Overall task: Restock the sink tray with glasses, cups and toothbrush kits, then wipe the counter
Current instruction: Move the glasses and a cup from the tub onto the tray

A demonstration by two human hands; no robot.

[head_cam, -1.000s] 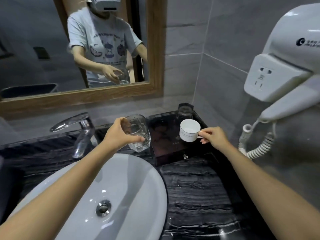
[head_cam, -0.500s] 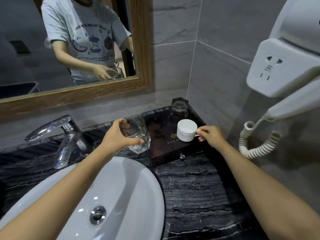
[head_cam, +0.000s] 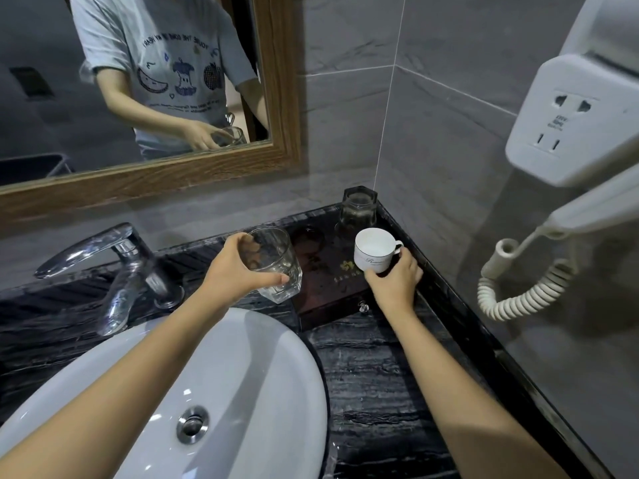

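A dark tray (head_cam: 328,292) sits in the back right corner of the black marble counter (head_cam: 373,385). My right hand (head_cam: 394,278) grips a white cup (head_cam: 375,249) by its lower side, upright on the tray's right part. My left hand (head_cam: 235,271) holds a clear tumbler (head_cam: 276,267) tilted in the air just left of the tray, over the counter behind the basin. An upturned clear glass (head_cam: 358,210) stands at the tray's far right corner. No toothbrush kits are in view.
A white basin (head_cam: 207,392) fills the lower left, with a chrome tap (head_cam: 114,267) behind it. A wood-framed mirror (head_cam: 155,174) hangs on the back wall. On the right wall a white hair dryer unit (head_cam: 574,126) with coiled cord (head_cam: 518,285) overhangs the counter.
My right hand has lowered the white cup from the air onto the tray and shifted its grip from the handle to the cup's side. The tumbler in my left hand has stayed roughly in place.
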